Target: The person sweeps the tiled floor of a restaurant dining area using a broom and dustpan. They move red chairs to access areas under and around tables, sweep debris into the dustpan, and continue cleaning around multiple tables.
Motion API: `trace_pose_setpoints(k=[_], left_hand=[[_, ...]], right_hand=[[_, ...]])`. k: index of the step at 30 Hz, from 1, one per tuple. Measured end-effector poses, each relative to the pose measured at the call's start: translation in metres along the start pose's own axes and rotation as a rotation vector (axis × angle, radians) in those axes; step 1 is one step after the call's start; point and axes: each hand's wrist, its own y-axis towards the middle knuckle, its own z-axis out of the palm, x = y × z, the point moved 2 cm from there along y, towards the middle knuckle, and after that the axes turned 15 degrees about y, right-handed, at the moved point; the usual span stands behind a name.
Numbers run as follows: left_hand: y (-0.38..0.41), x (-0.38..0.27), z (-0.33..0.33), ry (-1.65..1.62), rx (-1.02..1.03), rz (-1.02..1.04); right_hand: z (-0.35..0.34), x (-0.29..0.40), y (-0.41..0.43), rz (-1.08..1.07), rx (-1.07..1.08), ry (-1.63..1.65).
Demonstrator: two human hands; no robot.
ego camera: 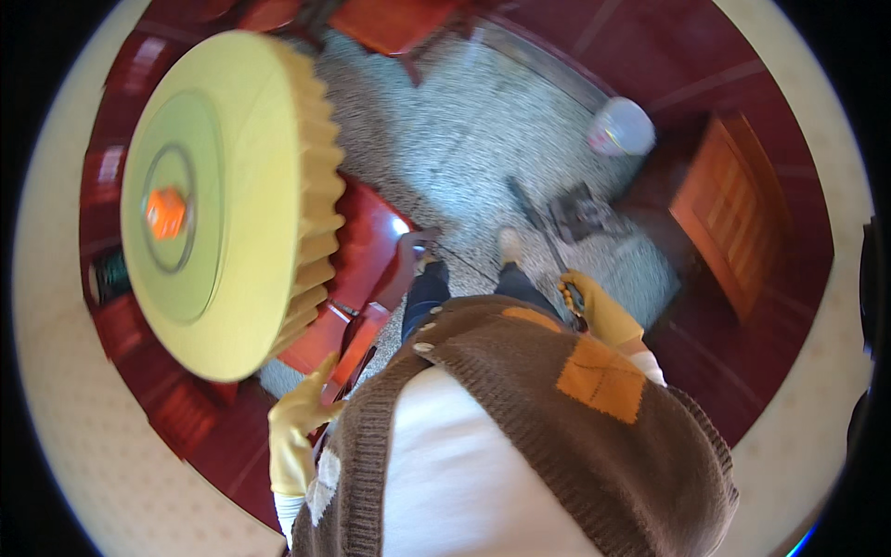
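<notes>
My right hand (598,306), in a yellow rubber glove, is closed around a dark rod-like handle (555,252). From the hand the handle slopes down toward the floor, where its far end is wider and blurred. Beside that end a dark, blurred object (579,210) lies on the floor; what it is cannot be made out. My left hand (304,411), gloved the same way, has its fingers and thumb spread at the red wooden chair's back rail (362,348). Whether it grips the rail is unclear.
To the left stands a round table (257,209) with a pleated yellow cloth, a glass turntable (184,278) and an orange object (166,212). A whitish bin (623,127) is by the wall. A wooden chair (731,216) stands right, another (393,24) ahead, on speckled floor (445,125).
</notes>
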Motion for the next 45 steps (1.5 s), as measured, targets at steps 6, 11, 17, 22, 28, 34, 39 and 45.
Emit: trace_pose_setpoints(k=[6,11,17,22,28,34,39,45], left_hand=[[0.051,-0.177,-0.092,-0.266,-0.850,0.700],[0.168,-0.380,-0.067,0.148,-0.129,0.728],[0.282,-0.531,0.011,0.517,-0.340,0.626],[0.335,-0.534,0.041,0.371,-0.243,0.641],[0.356,-0.533,0.065,0.074,-0.152,0.557],[0.379,-0.504,0.048,-0.387,-0.149,0.597],[0.375,-0.420,-0.002,-0.536,-0.296,0.623],[0.354,-0.292,-0.073,-1.032,-0.308,0.495]], right_hand=[[-0.085,-0.034,-0.035,0.049,0.015,0.075],[-0.135,-0.082,-0.069,-0.025,-0.065,-0.063],[-0.152,-0.130,-0.139,-0.170,-0.301,-0.282],[-0.165,-0.145,-0.184,-0.165,-0.461,-0.068],[-0.195,-0.106,-0.113,-0.290,-0.414,0.380],[-0.163,-0.043,-0.020,-0.204,-0.310,0.246],[-0.121,-0.048,-0.068,-0.209,-0.292,-0.307],[-0.062,0.026,-0.096,-0.364,-0.239,-0.548]])
